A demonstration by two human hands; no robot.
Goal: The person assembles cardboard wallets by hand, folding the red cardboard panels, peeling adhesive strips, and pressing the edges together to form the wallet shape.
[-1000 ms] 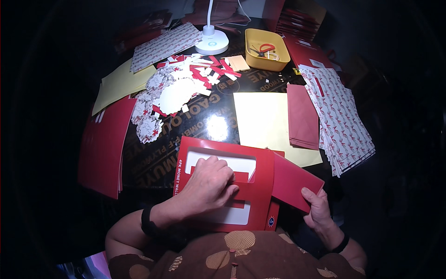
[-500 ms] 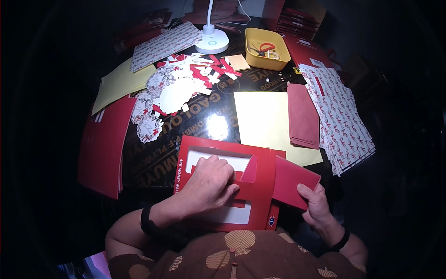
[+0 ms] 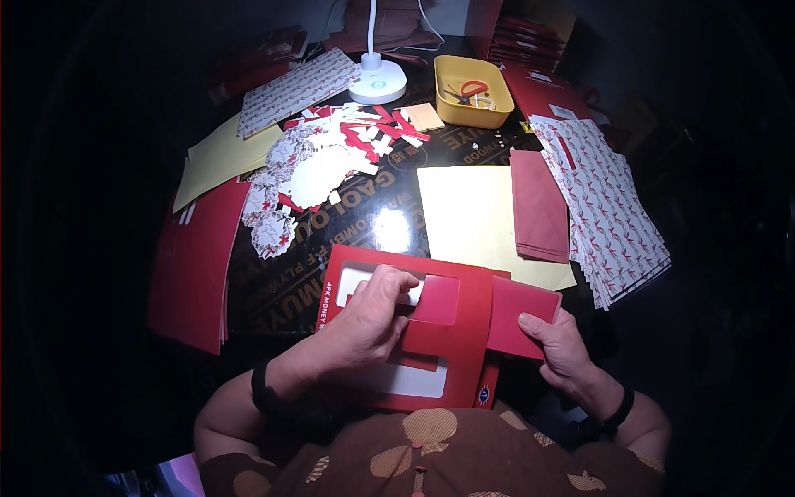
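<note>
A red cardboard sleeve (image 3: pixel 473 319) with two cut-out windows lies tilted at the table's near edge, against my front. My left hand (image 3: pixel 371 316) rests over its upper window with curled fingers; whatever the fingertips hold is hidden. White card shows behind the windows. From the sleeve's right side sticks out a pinkish-red envelope (image 3: pixel 523 313), partly inside, and its near part shows through the upper window. My right hand (image 3: pixel 563 344) grips the outer end of that envelope, thumb on top.
Patterned sheets (image 3: pixel 609 211), dark red envelopes (image 3: pixel 540 203) and a pale yellow sheet (image 3: pixel 464 211) lie to the right. A yellow bin (image 3: pixel 474 116) holds red-handled scissors. A white lamp (image 3: pixel 378 87) stands behind cut-outs and scraps (image 3: pixel 319 178). Red folders (image 3: pixel 199 265) lie left.
The envelope has slid further left into the sleeve, filling more of the upper window. My right hand moved left with it; my left hand's fingers lifted and shifted slightly left.
</note>
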